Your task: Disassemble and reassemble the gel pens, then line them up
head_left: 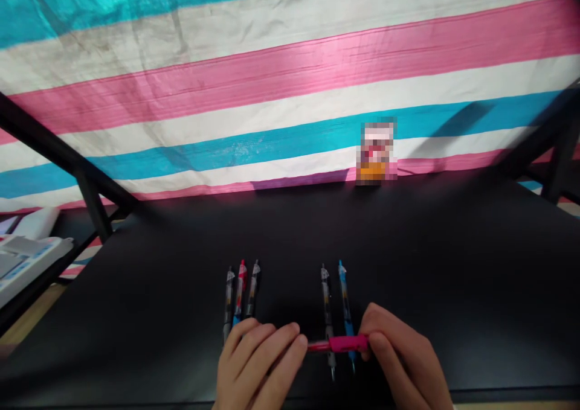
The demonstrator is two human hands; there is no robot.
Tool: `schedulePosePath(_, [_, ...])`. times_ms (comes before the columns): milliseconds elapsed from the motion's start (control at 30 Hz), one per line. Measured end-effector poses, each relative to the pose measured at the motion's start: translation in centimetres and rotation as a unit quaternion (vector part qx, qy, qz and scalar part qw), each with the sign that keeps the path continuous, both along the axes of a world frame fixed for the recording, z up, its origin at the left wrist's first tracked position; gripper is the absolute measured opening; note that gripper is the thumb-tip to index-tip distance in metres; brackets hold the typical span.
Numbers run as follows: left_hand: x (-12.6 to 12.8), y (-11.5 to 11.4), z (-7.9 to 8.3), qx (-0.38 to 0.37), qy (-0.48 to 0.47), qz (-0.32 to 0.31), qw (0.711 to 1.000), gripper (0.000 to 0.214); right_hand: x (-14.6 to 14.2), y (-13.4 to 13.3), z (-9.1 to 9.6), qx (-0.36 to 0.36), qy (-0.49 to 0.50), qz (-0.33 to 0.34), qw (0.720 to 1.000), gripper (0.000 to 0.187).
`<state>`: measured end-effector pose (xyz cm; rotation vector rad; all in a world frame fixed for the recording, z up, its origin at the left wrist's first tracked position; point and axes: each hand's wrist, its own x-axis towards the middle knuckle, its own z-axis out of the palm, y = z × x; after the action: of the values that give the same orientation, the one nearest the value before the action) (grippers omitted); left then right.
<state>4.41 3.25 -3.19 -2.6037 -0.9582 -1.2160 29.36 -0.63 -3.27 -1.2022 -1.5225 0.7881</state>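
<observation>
Fingers of the right hand [403, 355] are clamped on a pink pen [348, 342], low center, while the left hand's [260, 365] fingers sit together at its tip end; touching it or not, can't tell! Up top, a huge pink, white and blue striped cloth [290, 78] spans the view, over a black table [408, 235]. A blurred packet [376, 153] stands at the far edge. Two pens [327, 301] lie beneath the pink pen, with three pens [240, 292] just left.
</observation>
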Motion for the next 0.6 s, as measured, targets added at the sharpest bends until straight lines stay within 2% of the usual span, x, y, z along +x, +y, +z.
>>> schedulePosePath(100, [0.0, -0.4, 0.6, 0.010, 0.029, 0.033, 0.999, 0.037, -0.2, 0.3, -0.2, 0.015, 0.007, 0.021, 1.000, 0.037])
schedulePosePath(200, [0.2, 0.2, 1.3, 0.055, 0.058, 0.020, 0.997, 0.029, -0.3, 0.4, -0.9, 0.034, 0.003, 0.029, 0.999, 0.030])
schedulePosePath(267, [0.6, 0.9, 1.6, 0.065, 0.033, 0.010, 0.997, 0.022, -0.3, 0.5, -1.3, 0.057, -0.003, 0.023, 0.998, 0.024])
schedulePosePath(333, [1.0, 1.4, 1.8, 0.054, 0.007, -0.007, 0.998, 0.020, -0.2, 0.5, -1.4, 0.083, -0.015, 0.009, 0.996, 0.012])
schedulePosePath(433, [1.1, 1.6, 1.8, 0.034, 0.000, -0.028, 0.999, 0.021, 0.0, 0.6, -1.2, 0.096, -0.041, 0.010, 0.994, 0.023])
schedulePosePath(500, [0.4, 1.1, 1.5, 0.022, 0.009, -0.010, 1.000, 0.019, 0.1, 0.6, -0.9, 0.086, -0.046, 0.022, 0.995, 0.023])
schedulePosePath(600, [-1.2, 0.0, 0.6, -0.012, 0.002, 0.043, 0.999, 0.023, 0.0, 0.4, -0.5, 0.048, -0.028, 0.013, 0.998, 0.012])
